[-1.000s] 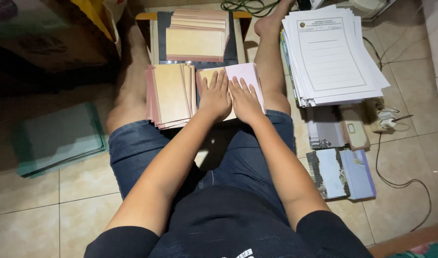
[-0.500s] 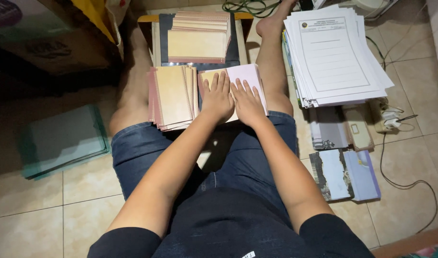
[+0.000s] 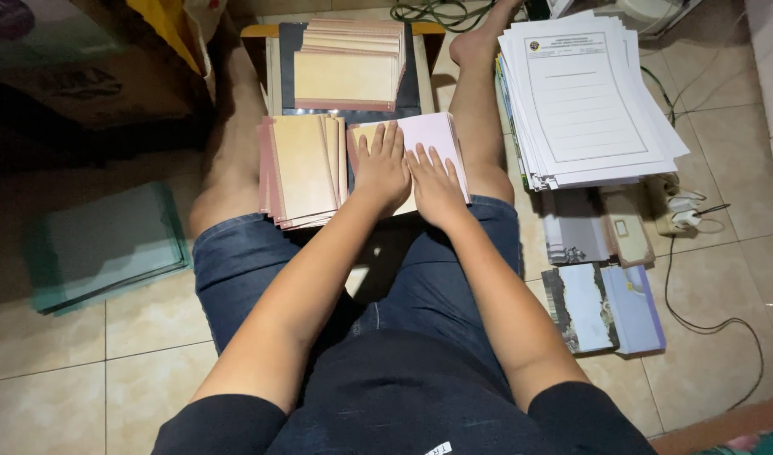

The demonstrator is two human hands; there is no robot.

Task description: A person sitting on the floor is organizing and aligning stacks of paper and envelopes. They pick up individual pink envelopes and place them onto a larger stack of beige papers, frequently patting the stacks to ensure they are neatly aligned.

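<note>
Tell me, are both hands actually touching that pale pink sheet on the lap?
Touching. The head view shows the left hand and right hand lying flat, palms down, on the pink sheet, with no gap visible under the fingers.

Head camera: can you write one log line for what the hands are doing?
left hand: flat on pink sheet | right hand: flat on it too | tan card stack: beside left hand

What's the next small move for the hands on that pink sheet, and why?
Probably slide the pink sheet left onto the tan stack. Both the left hand and right hand press flat on it, gripping nothing, and the stack lies right beside it.
</note>
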